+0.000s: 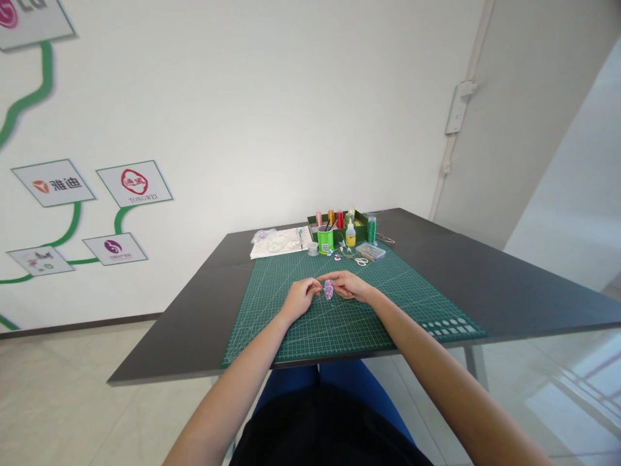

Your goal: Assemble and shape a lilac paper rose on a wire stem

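Purple and white, a small flower (328, 289) sits between the person's two hands, above the green mat (272, 304). From where I stand, the left hand (301, 298) has its fingertips pinched together on the flower's left side, holding it. The right hand (348, 286) has its fingers partly bent around the other side, forefinger reaching across towards the left hand; whether they grip it, I can't tell. Farther back on the table (194, 310) are scissors (361, 261), a green can (326, 240) and a glue bottle (350, 235).
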{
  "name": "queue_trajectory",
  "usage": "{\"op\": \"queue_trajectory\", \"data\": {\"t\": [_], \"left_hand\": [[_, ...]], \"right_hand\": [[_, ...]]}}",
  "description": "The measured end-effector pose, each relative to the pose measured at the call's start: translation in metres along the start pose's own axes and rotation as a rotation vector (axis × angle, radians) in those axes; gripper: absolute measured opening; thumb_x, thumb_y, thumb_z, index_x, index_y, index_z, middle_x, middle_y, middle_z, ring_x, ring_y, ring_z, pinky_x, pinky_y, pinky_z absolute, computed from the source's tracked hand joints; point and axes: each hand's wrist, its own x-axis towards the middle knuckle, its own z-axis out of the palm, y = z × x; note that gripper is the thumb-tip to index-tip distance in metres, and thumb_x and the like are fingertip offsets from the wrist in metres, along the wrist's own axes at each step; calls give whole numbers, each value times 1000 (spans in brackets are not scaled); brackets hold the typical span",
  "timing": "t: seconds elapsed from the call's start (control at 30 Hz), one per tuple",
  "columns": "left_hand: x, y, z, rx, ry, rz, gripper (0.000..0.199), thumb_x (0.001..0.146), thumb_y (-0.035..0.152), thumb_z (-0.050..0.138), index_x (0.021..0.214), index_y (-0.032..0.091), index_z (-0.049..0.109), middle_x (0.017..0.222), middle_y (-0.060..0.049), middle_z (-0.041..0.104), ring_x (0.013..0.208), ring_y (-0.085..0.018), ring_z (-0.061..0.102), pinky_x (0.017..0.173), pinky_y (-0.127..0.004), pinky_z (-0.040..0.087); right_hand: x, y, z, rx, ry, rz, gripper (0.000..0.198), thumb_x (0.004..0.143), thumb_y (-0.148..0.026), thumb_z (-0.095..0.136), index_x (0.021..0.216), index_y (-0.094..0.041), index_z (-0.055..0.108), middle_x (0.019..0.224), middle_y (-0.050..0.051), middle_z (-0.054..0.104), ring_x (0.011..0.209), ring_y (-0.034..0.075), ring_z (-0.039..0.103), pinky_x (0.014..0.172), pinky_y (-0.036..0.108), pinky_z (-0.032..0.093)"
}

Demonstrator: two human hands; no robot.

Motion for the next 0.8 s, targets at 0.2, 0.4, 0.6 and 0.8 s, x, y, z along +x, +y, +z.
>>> {"op": "queue_trajectory", "data": {"t": [0.2, 0.4, 0.6, 0.8], "left_hand": [[0, 0, 2, -14, -19, -1, 14, 96, 13, 63, 88, 19, 73, 80, -2, 79, 77, -19, 74, 85, -30, 55], [0, -1, 2, -27, -24, -8, 14, 96, 13, 64, 87, 19, 73, 79, -2, 78, 77, -19, 74, 85, -30, 55], [0, -2, 3, -56, -25, -14, 14, 94, 14, 66, 85, 19, 74, 76, -2, 78, 74, -19, 74, 84, -30, 54], [1, -6, 4, -123, 40, -42, 11, 95, 21, 66, 88, 18, 74, 77, -3, 78, 73, -19, 72, 80, -30, 54]], "right_hand": [[1, 2, -1, 2, 0, 4, 60, 81, -27, 67, 135, -4, 72, 35, -12, 41, 30, 6, 20, 33, 19, 13], [1, 2, -2, 1, -4, 7, 61, 80, -28, 67, 135, -3, 72, 35, -12, 42, 31, 6, 19, 33, 19, 14], [2, 2, -1, -1, -5, 9, 61, 78, -31, 69, 131, -2, 73, 35, -12, 42, 30, 6, 18, 32, 19, 14], [1, 1, -1, 6, -11, 2, 58, 80, -35, 71, 129, -4, 73, 36, -13, 41, 30, 6, 19, 32, 19, 14]]}}
